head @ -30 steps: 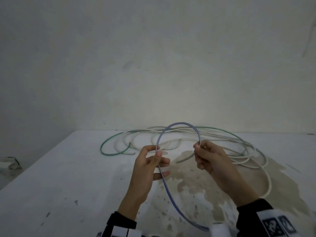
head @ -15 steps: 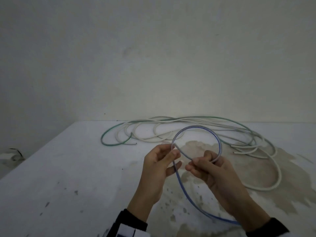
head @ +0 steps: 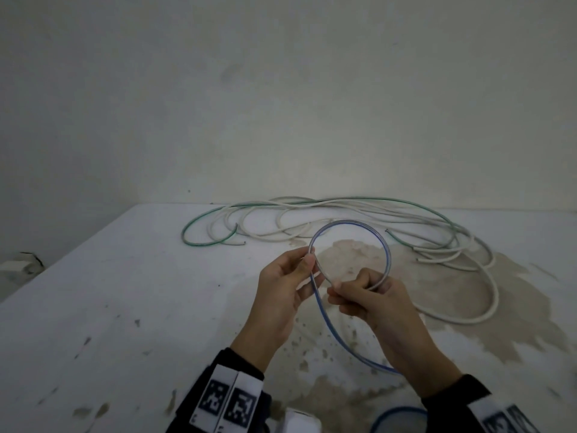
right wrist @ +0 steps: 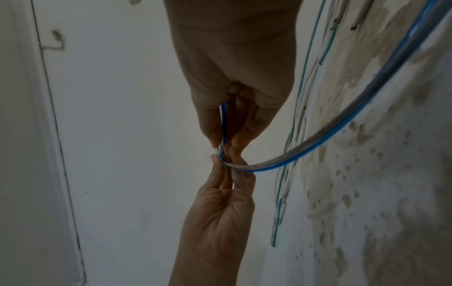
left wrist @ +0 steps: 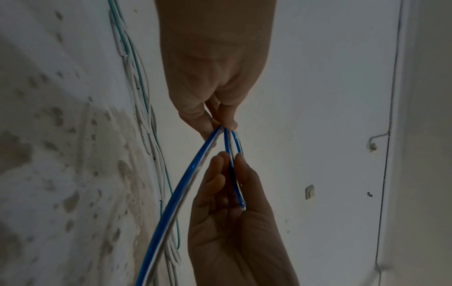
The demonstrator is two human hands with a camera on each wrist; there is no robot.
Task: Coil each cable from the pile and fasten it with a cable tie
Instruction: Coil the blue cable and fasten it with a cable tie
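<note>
Both hands, left and right, pinch the blue cable, its end cut off below.

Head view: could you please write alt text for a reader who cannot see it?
Two hands bend a blue cable into a loop above a stained white table: the left hand pinches it, the right hand grips the crossing. Loose white cables and a green cable lie behind.

Glossy blue-and-clear plastic cable, matt stained painted table
</note>
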